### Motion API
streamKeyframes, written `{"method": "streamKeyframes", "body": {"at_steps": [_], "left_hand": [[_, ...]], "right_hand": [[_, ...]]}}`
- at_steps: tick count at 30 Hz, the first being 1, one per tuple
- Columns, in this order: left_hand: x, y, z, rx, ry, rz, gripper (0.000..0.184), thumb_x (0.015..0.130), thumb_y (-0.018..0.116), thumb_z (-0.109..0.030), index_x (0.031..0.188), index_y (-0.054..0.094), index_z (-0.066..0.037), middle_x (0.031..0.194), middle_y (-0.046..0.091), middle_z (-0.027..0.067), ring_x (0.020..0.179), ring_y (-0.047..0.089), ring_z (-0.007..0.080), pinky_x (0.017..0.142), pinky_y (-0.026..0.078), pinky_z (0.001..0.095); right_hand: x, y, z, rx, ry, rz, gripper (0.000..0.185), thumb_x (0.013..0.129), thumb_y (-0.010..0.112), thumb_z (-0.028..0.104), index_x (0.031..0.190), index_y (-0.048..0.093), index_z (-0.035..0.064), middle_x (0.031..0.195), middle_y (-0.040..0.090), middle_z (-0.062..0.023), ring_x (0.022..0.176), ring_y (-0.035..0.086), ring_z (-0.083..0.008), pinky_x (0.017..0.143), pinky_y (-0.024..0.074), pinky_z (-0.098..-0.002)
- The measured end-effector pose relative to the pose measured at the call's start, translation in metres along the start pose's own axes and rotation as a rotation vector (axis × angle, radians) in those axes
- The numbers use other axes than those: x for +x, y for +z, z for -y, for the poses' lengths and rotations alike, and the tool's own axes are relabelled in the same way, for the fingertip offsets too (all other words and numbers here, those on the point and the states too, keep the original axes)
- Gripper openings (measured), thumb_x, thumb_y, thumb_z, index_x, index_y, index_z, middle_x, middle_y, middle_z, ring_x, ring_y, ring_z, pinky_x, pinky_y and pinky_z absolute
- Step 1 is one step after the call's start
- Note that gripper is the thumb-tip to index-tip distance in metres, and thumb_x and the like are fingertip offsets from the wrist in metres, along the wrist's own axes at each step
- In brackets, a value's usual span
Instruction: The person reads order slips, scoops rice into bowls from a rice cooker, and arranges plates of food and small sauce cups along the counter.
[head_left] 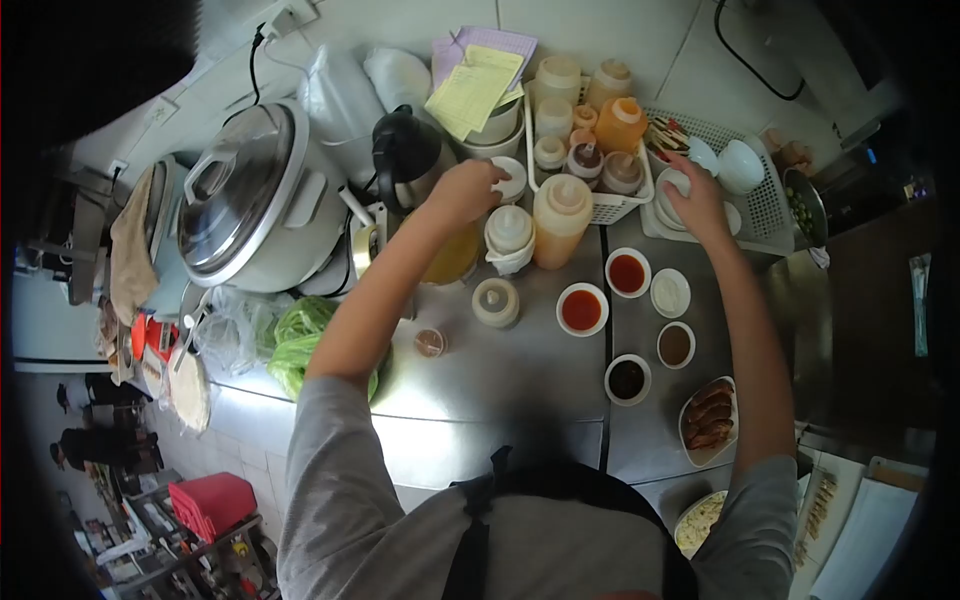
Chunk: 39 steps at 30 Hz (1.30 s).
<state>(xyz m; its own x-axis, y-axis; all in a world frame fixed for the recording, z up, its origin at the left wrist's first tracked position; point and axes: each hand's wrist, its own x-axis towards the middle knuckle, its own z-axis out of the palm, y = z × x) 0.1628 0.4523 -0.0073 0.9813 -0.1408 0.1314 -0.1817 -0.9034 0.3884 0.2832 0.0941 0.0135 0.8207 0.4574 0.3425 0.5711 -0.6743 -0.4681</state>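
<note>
1. Presently, in the head view, the left hand (468, 192) has its fingertips at the rim of a round white tub (511, 182); whether it grips the tub or merely touches it cannot be told.

2. The right hand (704, 208) is spread around the uppermost of some stacked white dishes (667, 213), thumb and fingers apart; firmness of hold cannot be determined. The stack lies directly beneath that hand.

3. Between the hands stands a white basket (613, 212) of squeeze bottles. Just bodyward of the left hand are a capped bottle (509, 232) with a white wrapping and a tall squeeze bottle (563, 222) of pale orange sauce.

4. Bodyward of the right hand, and slightly to its left, sit two dishes of red sauce (581, 310), a dish of white contents (670, 294), a dish of brown sauce (676, 345) and a dish of dark sauce (628, 380). A plate of browned meat pieces (709, 420) lies further bodyward, beside the right forearm.

5. Risks, as judged: nested dishes could slip or come away together if pinched unevenly. A low left wrist could topple the capped bottle. A low right forearm could brush the open sauces, causing spillage.
</note>
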Motion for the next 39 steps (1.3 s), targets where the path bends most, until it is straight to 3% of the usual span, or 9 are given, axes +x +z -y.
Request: {"method": "streamKeyframes", "body": {"at_steps": [4,9,13,17,21,28,33,36,39], "left_hand": [[0.043,0.046,0.022,0.383,0.026,0.267,0.027,0.073,0.073,-0.022,0.097,0.071,-0.011,0.094,0.068,0.0104,0.085,0.066,0.0286,0.08,0.052,0.0404],[0.034,0.025,0.019,0.33,-0.046,0.308,0.018,0.078,0.068,-0.027,0.089,0.073,-0.014,0.087,0.07,0.0097,0.085,0.067,0.0276,0.077,0.052,0.0394],[0.021,-0.01,0.015,0.049,-0.136,0.03,0.026,0.08,0.066,-0.029,0.096,0.071,-0.01,0.087,0.068,0.0141,0.082,0.065,0.0328,0.073,0.052,0.0413],[-0.029,-0.086,-0.086,-0.109,-0.123,-0.427,0.02,0.079,0.069,-0.017,0.092,0.071,-0.002,0.081,0.067,0.0133,0.077,0.065,0.0292,0.068,0.05,0.0367],[-0.107,-0.103,-0.175,-0.167,0.085,-0.485,0.027,0.065,0.075,-0.014,0.091,0.072,-0.006,0.072,0.058,0.0042,0.071,0.056,0.0235,0.064,0.045,0.0365],[-0.112,0.051,-0.226,-0.107,0.389,-0.215,0.026,0.069,0.068,-0.015,0.095,0.072,-0.013,0.081,0.056,-0.0019,0.084,0.051,0.0178,0.077,0.04,0.0325],[-0.086,0.134,-0.206,0.097,0.57,-0.122,0.022,0.07,0.064,-0.018,0.09,0.073,-0.016,0.08,0.055,-0.0029,0.086,0.05,0.0167,0.076,0.039,0.0311],[-0.084,0.155,-0.208,0.127,0.597,-0.142,0.022,0.07,0.063,-0.019,0.089,0.073,-0.018,0.081,0.055,-0.0036,0.086,0.049,0.0158,0.076,0.04,0.0303],[-0.082,0.166,-0.208,0.172,0.589,-0.127,0.022,0.071,0.062,-0.018,0.09,0.073,-0.019,0.082,0.056,-0.0041,0.088,0.05,0.0154,0.077,0.04,0.0298]], "right_hand": [[0.034,0.01,0.024,0.264,0.161,-0.006,0.053,0.078,0.07,0.028,0.124,0.054,0.006,0.113,0.062,-0.0155,0.103,0.059,-0.0287,0.088,0.0474,-0.038],[0.046,-0.019,0.086,-0.077,0.29,0.208,0.065,0.068,0.076,0.042,0.117,0.058,0.0021,0.106,0.064,-0.0185,0.101,0.062,-0.0277,0.085,0.0489,-0.0353],[0.046,0.01,0.061,-0.266,0.255,0.416,0.071,0.057,0.078,0.052,0.104,0.066,0.0006,0.102,0.066,-0.019,0.097,0.064,-0.0299,0.085,0.0495,-0.0368],[0.041,0.061,0.02,-0.206,0.172,0.226,0.066,0.053,0.079,0.052,0.096,0.07,0.0026,0.099,0.068,-0.0195,0.092,0.066,-0.0294,0.083,0.0523,-0.0363],[0.04,0.049,0.041,-0.111,0.319,0.264,0.064,0.052,0.08,0.049,0.097,0.07,0.0036,0.099,0.068,-0.0169,0.091,0.067,-0.0281,0.083,0.0522,-0.0349],[-0.012,-0.078,0.089,0.194,0.226,-0.019,0.055,0.062,0.082,0.04,0.099,0.068,0.0024,0.101,0.07,-0.0108,0.091,0.067,-0.0198,0.083,0.0503,-0.0315],[-0.088,-0.133,0.082,0.878,0.157,-0.247,0.052,0.081,0.07,0.028,0.121,0.055,-0.0009,0.11,0.065,-0.0096,0.097,0.063,-0.0203,0.092,0.0475,-0.0322],[-0.135,-0.141,0.081,1.333,0.294,-0.198,0.055,0.083,0.065,0.026,0.128,0.048,-0.0009,0.116,0.062,-0.011,0.104,0.061,-0.0222,0.095,0.0462,-0.0346],[-0.173,-0.134,0.047,0.97,0.64,-0.046,0.064,0.076,0.074,0.028,0.128,0.048,0.0003,0.117,0.061,-0.0116,0.109,0.059,-0.0246,0.095,0.0458,-0.0378]]}}
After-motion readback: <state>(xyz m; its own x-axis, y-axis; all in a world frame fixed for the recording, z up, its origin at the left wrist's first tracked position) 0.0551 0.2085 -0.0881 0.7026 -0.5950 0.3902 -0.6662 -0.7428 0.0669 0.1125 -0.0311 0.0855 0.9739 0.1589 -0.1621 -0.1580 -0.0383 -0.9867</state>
